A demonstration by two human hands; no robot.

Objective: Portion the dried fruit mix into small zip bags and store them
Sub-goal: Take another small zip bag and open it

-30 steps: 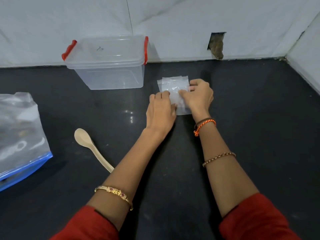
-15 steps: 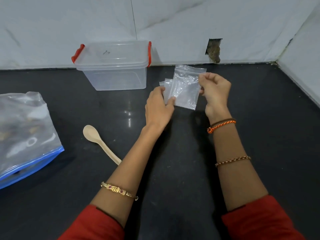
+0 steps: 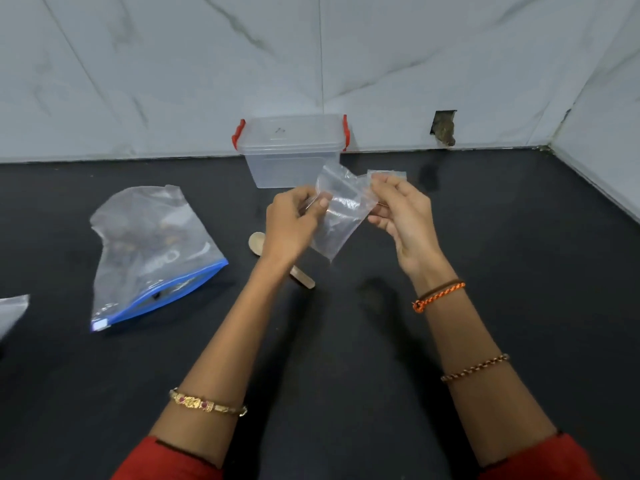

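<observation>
While it hangs above the dark bench, the small zip bag tilts, long axis running from its upper mouth down to a lower corner; left hand and right hand pinch its top edges, before the lidded container.

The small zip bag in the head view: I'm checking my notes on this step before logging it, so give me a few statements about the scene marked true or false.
1. Both hands hold the small zip bag above the counter. True: the left hand and the right hand each pinch it near its top.
2. The small zip bag already has dried fruit in it. False: it looks empty.
3. The clear storage box has its lid on. True.
4. The wooden spoon is in the right hand. False: it lies on the counter, partly hidden behind the left wrist.
5. The large blue-zip bag lies left of the hands. True.
</observation>
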